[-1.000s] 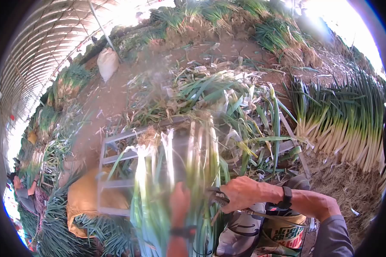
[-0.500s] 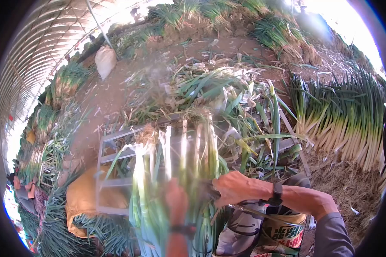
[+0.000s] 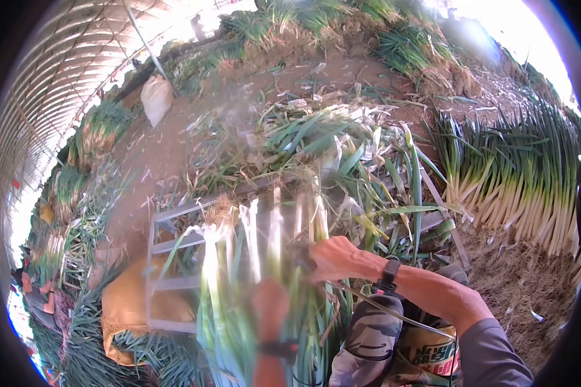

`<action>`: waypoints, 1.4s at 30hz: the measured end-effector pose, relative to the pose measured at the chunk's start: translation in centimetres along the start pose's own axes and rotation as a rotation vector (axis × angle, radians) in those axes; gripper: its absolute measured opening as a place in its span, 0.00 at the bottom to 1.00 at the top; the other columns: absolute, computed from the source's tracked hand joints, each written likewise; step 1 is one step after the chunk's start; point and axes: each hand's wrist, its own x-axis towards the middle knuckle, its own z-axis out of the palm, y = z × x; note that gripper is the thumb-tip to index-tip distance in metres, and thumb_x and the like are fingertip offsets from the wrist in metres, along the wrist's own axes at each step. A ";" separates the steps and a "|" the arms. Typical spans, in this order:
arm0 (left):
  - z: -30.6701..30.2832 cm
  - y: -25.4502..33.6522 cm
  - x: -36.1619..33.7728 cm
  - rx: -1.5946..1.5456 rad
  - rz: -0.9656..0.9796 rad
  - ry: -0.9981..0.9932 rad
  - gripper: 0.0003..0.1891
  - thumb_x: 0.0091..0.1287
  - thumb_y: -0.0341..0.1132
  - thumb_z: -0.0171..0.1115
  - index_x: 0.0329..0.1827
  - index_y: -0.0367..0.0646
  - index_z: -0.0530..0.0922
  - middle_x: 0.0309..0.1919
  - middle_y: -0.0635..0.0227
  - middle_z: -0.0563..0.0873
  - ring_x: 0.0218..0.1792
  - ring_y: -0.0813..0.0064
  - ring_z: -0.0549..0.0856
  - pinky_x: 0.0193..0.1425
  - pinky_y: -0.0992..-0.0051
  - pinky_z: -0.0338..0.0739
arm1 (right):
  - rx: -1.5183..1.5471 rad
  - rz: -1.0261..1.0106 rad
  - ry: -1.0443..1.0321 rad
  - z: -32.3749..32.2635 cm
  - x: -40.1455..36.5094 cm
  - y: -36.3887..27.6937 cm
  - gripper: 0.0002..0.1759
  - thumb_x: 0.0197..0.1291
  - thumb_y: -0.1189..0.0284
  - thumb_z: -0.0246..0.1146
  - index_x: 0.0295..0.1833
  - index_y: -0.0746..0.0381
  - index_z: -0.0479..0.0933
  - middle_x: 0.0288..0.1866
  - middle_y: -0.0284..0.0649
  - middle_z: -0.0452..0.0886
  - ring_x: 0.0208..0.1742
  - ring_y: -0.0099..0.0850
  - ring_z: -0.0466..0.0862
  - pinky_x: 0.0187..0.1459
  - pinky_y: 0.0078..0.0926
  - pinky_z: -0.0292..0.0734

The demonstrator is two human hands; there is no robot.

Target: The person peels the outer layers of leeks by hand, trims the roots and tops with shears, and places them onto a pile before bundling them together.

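Note:
A row of long green onions (image 3: 213, 271) lies in front of me, white shanks and roots pointing away and green leaves toward me. My left hand (image 3: 270, 302), blurred, is over the middle of these onions; its fingers are smeared, so their hold does not show. My right hand (image 3: 343, 257) is closed around a dark tool (image 3: 301, 253), mostly hidden and blurred, beside the white shanks. A thin hose (image 3: 400, 316) runs from below that hand toward my lap.
A metal frame (image 3: 174, 284) stands under the onions, with loose peeled leaves (image 3: 316, 132) heaped beyond it. Stacked onions (image 3: 510, 174) stand at the right. A yellow sack (image 3: 132, 293) lies at the left, a white sack (image 3: 157, 100) farther back. Another person (image 3: 37, 300) is at far left.
My right hand has moved up and left along the onions with the dark tool. My left hand has shifted slightly down and stays over the onions.

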 end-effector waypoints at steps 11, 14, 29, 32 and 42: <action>0.5 1.3 1.2 -0.004 -0.093 0.067 0.18 0.64 0.40 0.63 0.52 0.39 0.77 0.45 0.48 0.85 0.49 0.46 0.85 0.55 0.49 0.77 | 0.013 0.012 0.134 1.5 4.5 2.7 0.22 0.44 0.59 0.67 0.32 0.71 0.81 0.22 0.50 0.82 0.23 0.45 0.84 0.26 0.42 0.80; 0.5 1.5 1.5 -0.035 -0.097 0.062 0.19 0.62 0.40 0.63 0.52 0.38 0.77 0.47 0.47 0.84 0.50 0.46 0.85 0.55 0.49 0.78 | 0.001 0.016 0.136 1.7 5.1 3.3 0.22 0.45 0.59 0.67 0.35 0.70 0.82 0.22 0.48 0.81 0.21 0.42 0.82 0.24 0.40 0.78; 2.9 0.5 2.3 -0.169 -0.049 0.073 0.19 0.63 0.39 0.62 0.50 0.34 0.73 0.42 0.34 0.85 0.47 0.35 0.84 0.53 0.45 0.77 | 0.034 0.036 0.104 1.1 5.5 3.2 0.20 0.50 0.61 0.63 0.43 0.65 0.83 0.25 0.47 0.82 0.26 0.43 0.84 0.27 0.42 0.79; 2.3 0.0 1.9 -0.247 -0.038 0.038 0.19 0.63 0.39 0.60 0.49 0.32 0.72 0.41 0.32 0.84 0.46 0.32 0.83 0.54 0.43 0.75 | 0.084 0.036 0.028 -1.5 1.8 1.3 0.20 0.50 0.59 0.64 0.41 0.65 0.83 0.24 0.48 0.82 0.26 0.46 0.84 0.29 0.44 0.79; 0.3 -1.6 0.4 -0.235 -0.090 0.167 0.23 0.62 0.41 0.68 0.54 0.35 0.75 0.44 0.37 0.86 0.50 0.37 0.85 0.55 0.46 0.77 | 0.133 -0.068 -0.044 -2.5 -6.8 -0.4 0.25 0.49 0.54 0.68 0.39 0.68 0.81 0.22 0.53 0.81 0.25 0.50 0.84 0.32 0.46 0.81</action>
